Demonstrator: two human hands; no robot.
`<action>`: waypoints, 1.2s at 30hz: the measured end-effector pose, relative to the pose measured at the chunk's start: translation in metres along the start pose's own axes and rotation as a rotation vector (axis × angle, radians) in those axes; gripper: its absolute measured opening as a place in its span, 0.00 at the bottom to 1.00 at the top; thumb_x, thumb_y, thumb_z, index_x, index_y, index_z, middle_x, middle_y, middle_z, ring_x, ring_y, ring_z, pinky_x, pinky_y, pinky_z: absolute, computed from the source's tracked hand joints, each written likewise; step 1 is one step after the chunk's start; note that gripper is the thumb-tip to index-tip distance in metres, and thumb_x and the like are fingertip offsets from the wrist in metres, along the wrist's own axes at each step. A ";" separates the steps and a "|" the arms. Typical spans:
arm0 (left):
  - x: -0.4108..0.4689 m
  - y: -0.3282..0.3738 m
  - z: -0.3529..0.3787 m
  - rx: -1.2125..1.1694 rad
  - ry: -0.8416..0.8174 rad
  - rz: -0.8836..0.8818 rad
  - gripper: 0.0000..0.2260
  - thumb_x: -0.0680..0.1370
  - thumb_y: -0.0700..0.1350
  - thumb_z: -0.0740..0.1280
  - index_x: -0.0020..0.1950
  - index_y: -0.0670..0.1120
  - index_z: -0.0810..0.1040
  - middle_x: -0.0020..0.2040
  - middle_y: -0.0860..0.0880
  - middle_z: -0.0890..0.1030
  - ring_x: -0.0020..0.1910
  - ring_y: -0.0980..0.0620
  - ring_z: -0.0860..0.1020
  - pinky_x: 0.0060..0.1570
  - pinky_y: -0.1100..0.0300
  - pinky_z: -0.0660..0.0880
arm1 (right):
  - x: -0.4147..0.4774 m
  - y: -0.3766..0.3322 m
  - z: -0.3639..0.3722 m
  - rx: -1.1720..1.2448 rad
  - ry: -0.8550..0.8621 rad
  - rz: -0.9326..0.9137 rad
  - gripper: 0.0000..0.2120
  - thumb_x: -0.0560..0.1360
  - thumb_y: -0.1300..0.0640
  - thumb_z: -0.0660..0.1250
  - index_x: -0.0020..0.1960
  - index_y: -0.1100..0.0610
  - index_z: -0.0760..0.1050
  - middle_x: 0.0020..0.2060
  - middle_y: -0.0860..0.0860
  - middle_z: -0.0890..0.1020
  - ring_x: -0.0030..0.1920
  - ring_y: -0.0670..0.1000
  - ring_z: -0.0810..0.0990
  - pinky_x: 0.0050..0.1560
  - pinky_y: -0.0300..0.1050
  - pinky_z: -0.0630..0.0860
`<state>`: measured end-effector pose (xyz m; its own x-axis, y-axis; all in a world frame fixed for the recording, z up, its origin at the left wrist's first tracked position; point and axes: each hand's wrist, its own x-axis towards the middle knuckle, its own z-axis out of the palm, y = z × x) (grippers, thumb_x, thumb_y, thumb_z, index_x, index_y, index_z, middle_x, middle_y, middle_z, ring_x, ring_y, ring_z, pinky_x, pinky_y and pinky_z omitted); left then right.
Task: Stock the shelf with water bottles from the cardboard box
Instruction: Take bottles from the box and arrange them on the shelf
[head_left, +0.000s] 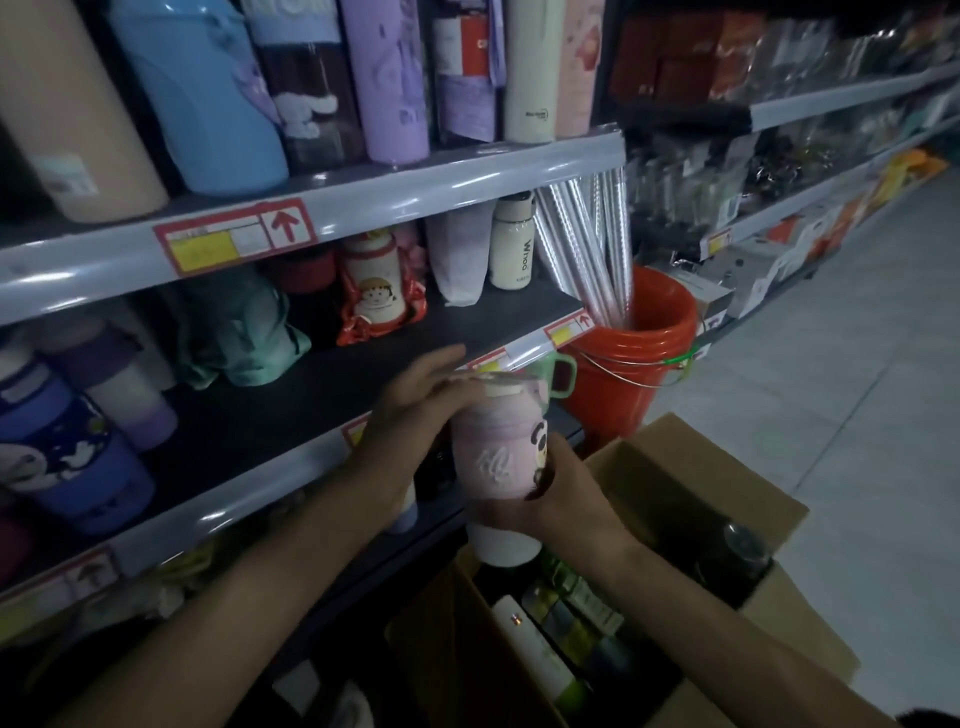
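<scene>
Two hands on pink bottle (491, 452) — right hand (563, 501) fingers wrapped round its base, left hand (415, 410) fingers flat against lid (501, 387). Likely light, rigid, slick — grip mid-body.

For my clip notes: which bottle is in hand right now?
The pink panda bottle: right hand grips its lower body, left hand touches its lid. All others sit on the shelves or in the box.
</scene>
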<state>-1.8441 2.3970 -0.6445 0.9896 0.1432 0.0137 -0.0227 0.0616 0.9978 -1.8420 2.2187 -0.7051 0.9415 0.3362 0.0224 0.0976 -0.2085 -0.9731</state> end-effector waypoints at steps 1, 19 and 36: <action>-0.002 -0.003 0.001 0.030 0.039 0.016 0.25 0.68 0.53 0.76 0.65 0.54 0.79 0.58 0.52 0.85 0.58 0.55 0.82 0.53 0.62 0.78 | 0.001 0.002 0.001 -0.012 0.036 -0.005 0.39 0.62 0.57 0.86 0.68 0.51 0.73 0.58 0.47 0.84 0.58 0.45 0.83 0.57 0.49 0.83; -0.014 -0.047 0.039 0.131 -0.093 0.005 0.36 0.65 0.60 0.80 0.71 0.57 0.76 0.64 0.53 0.82 0.63 0.53 0.81 0.58 0.51 0.81 | -0.012 0.001 -0.008 -0.159 0.280 -0.154 0.47 0.64 0.46 0.83 0.74 0.40 0.59 0.65 0.36 0.76 0.62 0.38 0.79 0.55 0.43 0.82; -0.019 -0.027 0.014 -0.398 0.125 -0.161 0.19 0.79 0.56 0.61 0.53 0.47 0.87 0.54 0.42 0.86 0.55 0.42 0.83 0.56 0.48 0.76 | -0.016 -0.032 -0.010 0.141 0.032 0.019 0.22 0.74 0.62 0.76 0.63 0.45 0.77 0.50 0.51 0.84 0.53 0.48 0.83 0.58 0.59 0.81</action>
<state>-1.8601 2.3790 -0.6708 0.9607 0.2179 -0.1721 0.0529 0.4646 0.8839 -1.8564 2.2105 -0.6720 0.9527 0.3037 0.0088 0.0354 -0.0824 -0.9960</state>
